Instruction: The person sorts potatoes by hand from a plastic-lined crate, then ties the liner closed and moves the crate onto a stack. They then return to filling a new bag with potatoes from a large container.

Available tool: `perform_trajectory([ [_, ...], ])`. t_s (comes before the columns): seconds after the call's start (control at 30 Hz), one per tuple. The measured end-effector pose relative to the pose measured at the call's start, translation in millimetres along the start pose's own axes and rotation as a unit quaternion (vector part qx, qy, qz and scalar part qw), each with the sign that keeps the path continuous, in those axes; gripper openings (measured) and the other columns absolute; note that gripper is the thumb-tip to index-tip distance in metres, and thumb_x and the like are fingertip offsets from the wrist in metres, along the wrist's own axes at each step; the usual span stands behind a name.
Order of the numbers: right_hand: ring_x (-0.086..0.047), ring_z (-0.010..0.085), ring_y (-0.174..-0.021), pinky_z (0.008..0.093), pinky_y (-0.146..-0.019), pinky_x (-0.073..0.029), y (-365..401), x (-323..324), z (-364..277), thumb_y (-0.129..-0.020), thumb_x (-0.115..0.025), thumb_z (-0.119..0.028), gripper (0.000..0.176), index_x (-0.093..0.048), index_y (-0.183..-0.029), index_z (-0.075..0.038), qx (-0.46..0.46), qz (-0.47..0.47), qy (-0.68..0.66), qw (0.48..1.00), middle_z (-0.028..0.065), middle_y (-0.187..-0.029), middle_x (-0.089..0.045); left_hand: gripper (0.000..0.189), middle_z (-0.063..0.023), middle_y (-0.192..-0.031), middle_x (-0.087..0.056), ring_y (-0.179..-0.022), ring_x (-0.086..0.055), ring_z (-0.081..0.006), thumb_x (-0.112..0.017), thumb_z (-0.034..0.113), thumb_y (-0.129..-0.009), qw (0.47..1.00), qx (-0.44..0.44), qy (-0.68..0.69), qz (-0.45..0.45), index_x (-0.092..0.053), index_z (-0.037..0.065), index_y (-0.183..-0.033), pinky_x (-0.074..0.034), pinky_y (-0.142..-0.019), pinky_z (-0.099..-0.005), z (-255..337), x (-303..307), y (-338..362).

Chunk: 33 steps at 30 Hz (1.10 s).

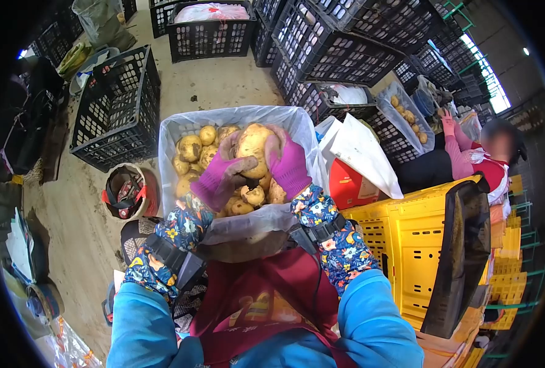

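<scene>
Your left hand (222, 176) and right hand (289, 164), both in pink gloves, have their fingers closed around one large potato (254, 146) from either side. They hold it just above the heap of potatoes (190, 148) in the plastic-lined crate (174, 124) right in front of you. Carry its weight on your palms rather than pinching with the fingertips, since it looks heavy and dusty and could slip, and handle it low over the heap, away from the yellow crate (407, 239) at your right.
</scene>
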State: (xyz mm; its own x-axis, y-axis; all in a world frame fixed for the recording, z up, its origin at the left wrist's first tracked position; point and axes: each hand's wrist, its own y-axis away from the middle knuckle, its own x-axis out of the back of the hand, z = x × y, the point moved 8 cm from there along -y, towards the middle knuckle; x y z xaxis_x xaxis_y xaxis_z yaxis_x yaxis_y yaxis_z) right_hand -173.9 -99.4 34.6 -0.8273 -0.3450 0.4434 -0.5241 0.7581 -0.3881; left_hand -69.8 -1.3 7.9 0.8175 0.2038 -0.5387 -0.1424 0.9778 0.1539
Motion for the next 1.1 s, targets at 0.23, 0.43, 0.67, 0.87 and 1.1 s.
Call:
perform_trajectory([
  [0.23, -0.056, 0.0341, -0.118, 0.0393, -0.094, -0.048, -31, 18, 22, -0.092, -0.065, -0.033, 0.052, -0.050, -0.130, 0.000, 0.058, 0.081, 0.122, 0.987, 0.0242, -0.126, -0.055, 0.079, -0.0149, -0.137, -0.045, -0.121, -0.055, -0.0284, -0.072, 0.008, -0.080, 0.989, -0.124, -0.045, 0.061, -0.028, 0.008, -0.145, -0.054, -0.093, -0.0425, 10, 19, -11],
  [0.43, -0.041, 0.0300, -0.132, 0.0414, -0.107, -0.039, -7, -36, -2, -0.071, -0.086, -0.037, 0.099, -0.029, -0.144, -0.002, -0.069, -0.198, -0.271, 0.940, 0.0177, -0.141, -0.040, 0.073, -0.0129, -0.140, -0.042, -0.127, -0.046, -0.0253, -0.080, 0.005, -0.075, 0.918, -0.304, -0.243, 0.073, -0.039, -0.002, -0.135, -0.039, -0.108, -0.0371, 36, 20, -12],
  [0.67, -0.041, 0.0254, -0.132, 0.0397, -0.108, -0.038, 0, -54, 19, -0.065, -0.090, -0.028, 0.100, -0.030, -0.142, -0.001, -0.090, -0.199, -0.259, 0.941, 0.0167, -0.138, -0.043, 0.037, -0.0098, -0.107, -0.063, -0.102, -0.058, -0.0158, -0.066, 0.029, -0.094, 0.958, -0.173, -0.169, 0.154, -0.057, -0.001, -0.114, -0.048, -0.090, -0.0302, 30, 26, -21],
  [0.87, -0.042, 0.0227, -0.130, 0.0369, -0.109, -0.036, 5, -55, 25, -0.069, -0.087, -0.031, 0.099, -0.029, -0.144, -0.002, -0.079, -0.159, -0.265, 0.948, 0.0148, -0.137, -0.045, 0.033, -0.0042, -0.089, -0.064, -0.079, -0.057, -0.0113, -0.068, 0.032, -0.092, 0.925, -0.263, -0.160, 0.223, -0.063, 0.000, -0.100, -0.048, -0.074, -0.0251, 30, 33, -25],
  [1.1, -0.053, 0.0262, -0.122, 0.0388, -0.104, -0.044, 11, -42, -5, -0.088, -0.068, -0.032, 0.062, -0.042, -0.136, -0.003, -0.190, -0.189, -0.530, 0.805, 0.0118, -0.131, -0.052, 0.053, -0.0151, -0.119, -0.059, -0.108, -0.056, -0.0204, -0.060, 0.034, -0.096, 0.932, -0.122, -0.205, 0.272, -0.048, -0.004, -0.131, -0.047, -0.090, -0.0324, 27, 64, -35],
])
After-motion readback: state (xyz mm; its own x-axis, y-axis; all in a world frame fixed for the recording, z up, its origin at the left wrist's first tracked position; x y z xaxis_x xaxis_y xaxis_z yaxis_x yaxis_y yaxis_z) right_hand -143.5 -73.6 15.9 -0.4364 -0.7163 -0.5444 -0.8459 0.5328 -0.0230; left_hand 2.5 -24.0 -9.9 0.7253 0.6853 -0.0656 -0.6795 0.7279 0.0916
